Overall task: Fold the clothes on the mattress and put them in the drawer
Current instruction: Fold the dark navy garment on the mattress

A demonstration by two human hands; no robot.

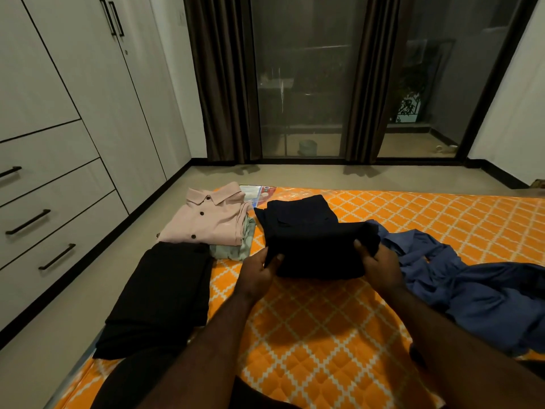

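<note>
Mattress point(309, 335) edge, floor strip point(59, 314), closed drawers point(53, 208)

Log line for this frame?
phase: folding | left hand, right hand: grip dark garment | pink shirt: folded | blue garment: unfolded | drawers: shut

Orange lattice-patterned mattress point(309, 335) lying on the floor point(295, 175). Left edge: 1 folded black garment point(159, 293), then a pale green garment point(236, 252) bearing a folded pink shirt point(206, 219). Centre: folded dark navy garment point(309, 240). Right: crumpled blue garment point(472, 290). Far edge: plastic packet point(256, 193) beside the pink shirt.
</note>
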